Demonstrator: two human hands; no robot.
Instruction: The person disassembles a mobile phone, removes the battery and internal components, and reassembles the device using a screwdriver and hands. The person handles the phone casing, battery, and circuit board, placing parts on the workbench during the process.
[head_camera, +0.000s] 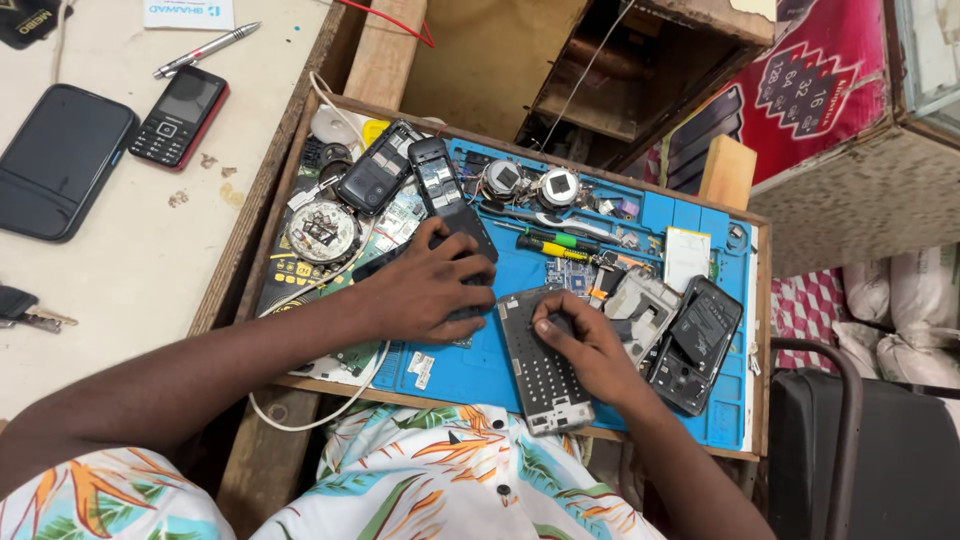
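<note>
My left hand (432, 283) lies palm down on a dark phone part (462, 222) on the blue work mat (490, 362), fingers curled over it. My right hand (580, 345) rests on an opened phone frame (540, 372) with a grid of small holes, fingertips pinched together near its upper end; whether they hold a small tool I cannot tell. Both forearms reach in from the bottom, above a floral shirt (440, 480).
Several opened phones (375, 170), round parts (322, 231), a green-yellow screwdriver (553, 245) and black phone shells (700, 340) crowd the wooden tray (762, 330). On the white table to the left lie a black phone (60, 160), a red keypad phone (180, 115) and a pen (205, 50). A black chair (860, 450) stands at the right.
</note>
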